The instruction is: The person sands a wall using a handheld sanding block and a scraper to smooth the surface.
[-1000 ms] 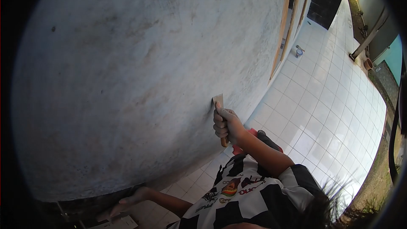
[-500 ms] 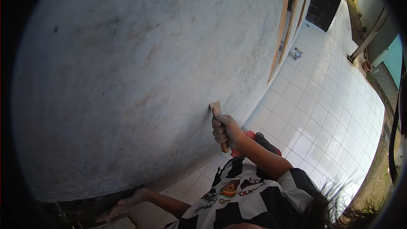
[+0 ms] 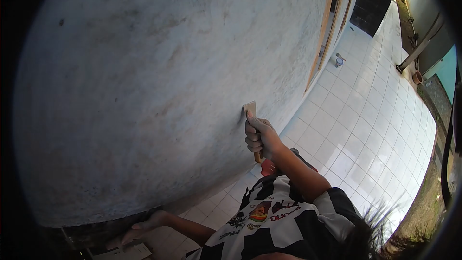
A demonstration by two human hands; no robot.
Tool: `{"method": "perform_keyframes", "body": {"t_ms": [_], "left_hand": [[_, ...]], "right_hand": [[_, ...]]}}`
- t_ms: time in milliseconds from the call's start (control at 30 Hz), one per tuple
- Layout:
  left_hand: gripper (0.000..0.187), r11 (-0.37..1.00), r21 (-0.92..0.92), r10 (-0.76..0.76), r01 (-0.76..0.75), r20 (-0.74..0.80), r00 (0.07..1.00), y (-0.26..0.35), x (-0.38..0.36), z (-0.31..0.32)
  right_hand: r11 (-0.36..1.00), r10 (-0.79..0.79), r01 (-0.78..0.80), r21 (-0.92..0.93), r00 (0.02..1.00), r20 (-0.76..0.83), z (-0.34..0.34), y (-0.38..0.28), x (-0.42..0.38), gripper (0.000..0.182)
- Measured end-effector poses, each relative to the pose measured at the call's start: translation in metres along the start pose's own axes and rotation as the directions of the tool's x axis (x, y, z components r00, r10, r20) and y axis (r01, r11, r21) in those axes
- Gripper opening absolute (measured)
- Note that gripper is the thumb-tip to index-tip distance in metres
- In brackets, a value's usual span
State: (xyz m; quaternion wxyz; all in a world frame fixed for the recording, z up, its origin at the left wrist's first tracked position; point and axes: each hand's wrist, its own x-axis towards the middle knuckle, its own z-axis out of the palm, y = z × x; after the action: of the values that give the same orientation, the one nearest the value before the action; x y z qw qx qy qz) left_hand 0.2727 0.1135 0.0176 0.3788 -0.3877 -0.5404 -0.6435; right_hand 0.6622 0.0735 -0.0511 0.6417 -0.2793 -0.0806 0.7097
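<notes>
My right hand (image 3: 261, 136) grips a putty knife with its thumb laid along the blade (image 3: 250, 108) and its fingers wrapped round the wooden handle (image 3: 259, 157). The blade's edge is right at the stained, whitish wall (image 3: 159, 96), close to a darker smudge. Low on the left, my left hand (image 3: 148, 222) is in dim light beside the wall's lower dark edge, fingers stretched out. Close below those fingers is a pale, flat-sided object (image 3: 130, 253), partly cut off by the frame.
White floor tiles (image 3: 356, 139) run along the wall. A small tub (image 3: 339, 62) stands on them near the wooden door frame (image 3: 318, 43). Farther right are a post (image 3: 418, 48) and a clay pot (image 3: 417, 77). A red item (image 3: 268, 167) shows below my right hand.
The view has shifted slightly. My right hand and the putty knife appear a little higher and farther right, blade still at the wall. My left hand stays in about the same place.
</notes>
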Motion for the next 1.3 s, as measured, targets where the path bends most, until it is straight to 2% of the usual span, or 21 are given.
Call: {"method": "perform_keyframes", "body": {"t_ms": [100,167,267,300,367,400,467,533,567,600,633,667,700,767,900,967,1033,1100,1167,1200,1300], "left_hand": [[0.065,0.996,0.083,-0.005,0.009,-0.039,0.999,0.013,-0.001,0.012],[0.064,0.996,-0.074,-0.049,0.048,-0.015,0.999,0.012,0.0,0.014],[0.065,0.982,-0.176,-0.068,0.071,0.023,0.997,0.028,0.001,0.007],[0.065,0.983,-0.169,-0.065,0.069,0.028,0.997,0.019,0.001,0.007],[0.067,0.993,-0.057,0.099,-0.099,-0.003,0.995,-0.001,0.004,0.005],[0.067,0.994,-0.054,0.1,-0.1,-0.003,0.995,0.016,0.007,0.002],[0.077,0.998,0.007,0.068,-0.069,0.094,0.993,0.055,0.011,0.005],[0.078,0.999,-0.013,0.042,-0.041,0.087,0.995,0.057,0.009,0.006],[0.079,1.0,-0.023,0.023,-0.021,0.09,0.996,0.055,0.009,0.004],[0.079,1.0,-0.016,0.027,-0.026,0.094,0.995,0.032,0.008,0.004],[0.072,0.999,-0.004,0.052,-0.052,0.027,0.998,-0.008,0.003,0.007],[0.066,0.997,0.008,0.077,-0.077,-0.041,0.996,-0.029,0.001,0.006],[0.066,0.997,0.008,0.081,-0.081,-0.04,0.996,0.002,0.007,0.005],[0.079,0.999,-0.033,0.021,-0.016,0.147,0.989,0.063,0.005,0.004],[0.076,0.997,0.024,0.071,-0.074,0.107,0.992,0.03,0.009,0.006],[0.064,0.987,-0.059,0.146,-0.151,-0.088,0.985,-0.024,0.006,0.01],[0.063,0.991,-0.037,0.124,-0.128,-0.1,0.987,-0.049,0.005,0.009],[0.062,0.995,-0.038,0.088,-0.094,-0.132,0.987,-0.035,0.004,0.012],[0.059,0.999,-0.034,-0.006,0.005,-0.035,0.999,-0.002,0.002,0.006],[0.059,0.999,-0.034,-0.008,0.007,-0.035,0.999,-0.002,0.001,0.006],[0.058,0.999,-0.04,0.005,-0.006,-0.018,1.0,-0.005,0.001,0.008]], "right_hand": [[0.999,0.035,-0.035,0.01,0.999,-0.015,0.0,0.003,0.002,0.05],[0.997,0.07,-0.07,0.035,0.997,-0.02,0.0,0.005,0.002,0.05],[0.997,0.071,-0.071,-0.021,0.997,-0.022,-0.003,0.005,0.0,0.05],[0.998,0.06,-0.06,-0.024,0.998,-0.009,-0.006,0.007,0.003,0.05],[0.998,0.056,-0.056,-0.024,0.998,0.002,-0.007,0.013,0.001,0.05],[0.999,0.052,-0.052,0.002,0.999,-0.015,-0.005,0.018,0.0,0.05],[0.999,0.034,-0.033,0.024,0.999,-0.025,-0.002,0.015,0.001,0.05],[0.997,0.06,-0.059,0.039,0.998,-0.01,0.0,0.015,0.0,0.05],[0.997,0.062,-0.062,0.039,0.998,-0.01,0.0,0.01,0.001,0.05],[1.0,-0.006,0.006,0.017,1.0,0.004,0.0,0.001,0.004,0.05],[0.997,-0.072,0.072,-0.008,0.997,0.019,0.002,-0.007,0.006,0.05],[0.998,-0.069,0.069,0.005,0.998,-0.003,0.005,-0.01,0.007,0.05],[0.998,-0.067,0.067,0.008,0.998,-0.003,0.005,-0.006,0.005,0.05],[1.0,0.016,-0.016,0.016,0.999,-0.034,0.002,0.002,0.003,0.05],[0.995,0.098,-0.097,0.037,0.995,-0.014,-0.001,0.012,0.0,0.05],[0.997,-0.041,0.042,-0.057,0.999,0.019,-0.001,-0.003,0.005,0.049],[0.998,-0.044,0.045,-0.042,0.999,0.007,0.005,-0.001,0.003,0.049],[0.998,0.044,-0.044,0.035,0.999,-0.02,0.009,0.011,-0.003,0.051],[0.998,0.058,-0.058,0.023,0.998,-0.005,0.007,0.013,-0.002,0.051],[0.996,0.086,-0.086,0.015,0.996,0.004,0.005,0.015,-0.002,0.051],[1.0,0.02,-0.02,-0.004,0.998,0.06,-0.002,0.012,0.002,0.051]]}}
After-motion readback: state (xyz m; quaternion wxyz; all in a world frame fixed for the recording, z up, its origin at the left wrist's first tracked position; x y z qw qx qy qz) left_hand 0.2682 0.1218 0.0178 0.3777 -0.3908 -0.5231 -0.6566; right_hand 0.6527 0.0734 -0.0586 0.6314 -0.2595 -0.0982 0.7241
